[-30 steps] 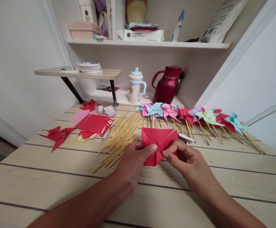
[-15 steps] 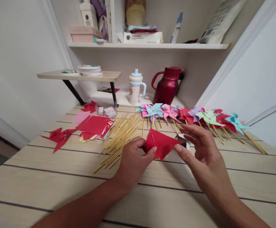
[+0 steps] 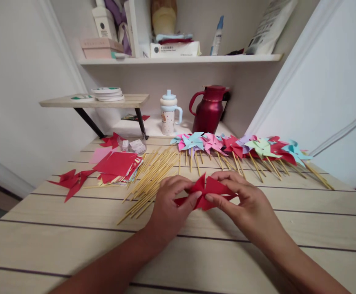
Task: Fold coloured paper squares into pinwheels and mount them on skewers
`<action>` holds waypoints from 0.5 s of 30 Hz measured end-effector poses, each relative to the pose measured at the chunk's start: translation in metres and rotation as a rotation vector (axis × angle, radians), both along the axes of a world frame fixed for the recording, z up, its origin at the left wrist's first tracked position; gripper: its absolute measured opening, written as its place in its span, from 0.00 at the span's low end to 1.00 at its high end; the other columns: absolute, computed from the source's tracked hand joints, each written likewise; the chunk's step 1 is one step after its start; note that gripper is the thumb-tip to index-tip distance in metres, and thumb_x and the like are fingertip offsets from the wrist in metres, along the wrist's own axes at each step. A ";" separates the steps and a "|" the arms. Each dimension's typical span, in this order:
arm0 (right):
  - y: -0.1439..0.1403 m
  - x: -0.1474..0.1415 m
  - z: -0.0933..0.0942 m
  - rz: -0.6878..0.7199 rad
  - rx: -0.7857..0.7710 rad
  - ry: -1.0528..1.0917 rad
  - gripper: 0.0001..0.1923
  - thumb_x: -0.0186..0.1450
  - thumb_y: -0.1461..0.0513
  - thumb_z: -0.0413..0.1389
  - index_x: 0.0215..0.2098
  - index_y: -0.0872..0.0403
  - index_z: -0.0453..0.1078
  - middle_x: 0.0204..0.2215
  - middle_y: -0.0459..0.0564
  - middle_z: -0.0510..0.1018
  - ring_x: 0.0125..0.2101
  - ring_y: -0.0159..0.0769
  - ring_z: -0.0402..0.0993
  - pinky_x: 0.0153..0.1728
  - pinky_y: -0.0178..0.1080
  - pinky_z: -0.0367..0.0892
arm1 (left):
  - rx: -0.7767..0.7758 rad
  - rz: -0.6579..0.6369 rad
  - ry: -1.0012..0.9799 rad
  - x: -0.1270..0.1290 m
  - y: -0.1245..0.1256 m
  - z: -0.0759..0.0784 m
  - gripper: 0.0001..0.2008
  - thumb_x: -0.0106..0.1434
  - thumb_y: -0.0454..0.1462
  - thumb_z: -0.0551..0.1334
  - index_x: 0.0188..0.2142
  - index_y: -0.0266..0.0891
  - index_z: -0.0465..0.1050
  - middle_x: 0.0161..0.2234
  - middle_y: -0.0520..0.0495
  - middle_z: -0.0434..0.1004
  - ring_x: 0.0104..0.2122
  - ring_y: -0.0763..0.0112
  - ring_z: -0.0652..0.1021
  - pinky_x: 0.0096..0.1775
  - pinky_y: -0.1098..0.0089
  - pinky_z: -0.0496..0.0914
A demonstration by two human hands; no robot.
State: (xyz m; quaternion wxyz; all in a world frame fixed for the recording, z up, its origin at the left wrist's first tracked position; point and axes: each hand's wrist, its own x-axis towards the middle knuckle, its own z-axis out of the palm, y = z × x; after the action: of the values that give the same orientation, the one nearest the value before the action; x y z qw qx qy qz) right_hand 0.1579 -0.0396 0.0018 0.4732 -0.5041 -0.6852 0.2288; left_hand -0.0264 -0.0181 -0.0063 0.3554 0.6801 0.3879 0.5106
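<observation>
The pale wooden table (image 3: 73, 241) runs out of view at six o'clock. At one o'clock lies a row of finished pinwheels (image 3: 242, 146), overlapping so no count is sure; at ten o'clock, loose bamboo sticks (image 3: 153, 173) and a stack of paper squares (image 3: 116, 165). Dead centre, the left hand (image 3: 168, 204) and right hand (image 3: 242, 202) both pinch a folded red paper piece (image 3: 210, 188) (its middle hidden behind the thumbs) — fingers closed on it, just above the table.

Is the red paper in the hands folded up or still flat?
Folded. The red paper sticks up in pointed flaps between the left hand and right hand, unlike the flat red sheets stacked nearby.
</observation>
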 end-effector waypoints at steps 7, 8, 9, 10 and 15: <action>0.020 -0.004 0.003 -0.032 -0.341 0.774 0.12 0.50 0.57 0.71 0.31 0.53 0.80 0.31 0.50 0.83 0.31 0.39 0.75 0.35 0.39 0.69 | -0.183 0.109 -0.411 -0.011 0.007 0.008 0.23 0.67 0.50 0.57 0.57 0.44 0.67 0.51 0.42 0.72 0.51 0.61 0.74 0.54 0.62 0.65; 0.025 -0.005 0.007 -0.020 -0.344 0.814 0.12 0.50 0.57 0.71 0.30 0.54 0.80 0.30 0.50 0.83 0.30 0.38 0.76 0.34 0.39 0.69 | -0.225 0.104 -0.420 -0.010 0.008 0.011 0.23 0.66 0.50 0.58 0.57 0.44 0.67 0.51 0.42 0.72 0.51 0.61 0.74 0.54 0.62 0.65; 0.031 -0.007 0.012 -0.003 -0.341 0.841 0.13 0.49 0.58 0.71 0.31 0.55 0.80 0.31 0.51 0.84 0.30 0.38 0.76 0.34 0.39 0.70 | -0.272 0.091 -0.417 -0.008 0.009 0.016 0.23 0.66 0.48 0.59 0.57 0.43 0.66 0.51 0.42 0.72 0.51 0.61 0.74 0.54 0.62 0.65; 0.036 -0.009 0.018 0.013 -0.328 0.861 0.13 0.49 0.58 0.71 0.31 0.55 0.80 0.31 0.52 0.84 0.30 0.39 0.77 0.34 0.39 0.71 | -0.319 0.084 -0.413 -0.005 0.011 0.023 0.23 0.64 0.45 0.62 0.57 0.43 0.66 0.51 0.41 0.72 0.50 0.61 0.74 0.53 0.62 0.65; 0.059 -0.022 0.042 0.063 -0.229 0.975 0.13 0.48 0.59 0.71 0.31 0.55 0.79 0.32 0.51 0.85 0.32 0.40 0.80 0.39 0.41 0.73 | -0.445 0.122 -0.517 0.015 0.024 0.058 0.23 0.55 0.33 0.65 0.52 0.41 0.68 0.51 0.40 0.72 0.47 0.64 0.75 0.47 0.67 0.68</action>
State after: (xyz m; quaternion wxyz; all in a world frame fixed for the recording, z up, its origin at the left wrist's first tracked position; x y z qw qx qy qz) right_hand 0.1362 0.0190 0.0436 0.6728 -0.3663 -0.3696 0.5259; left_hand -0.0112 0.0055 0.0521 0.5501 0.4097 0.4270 0.5892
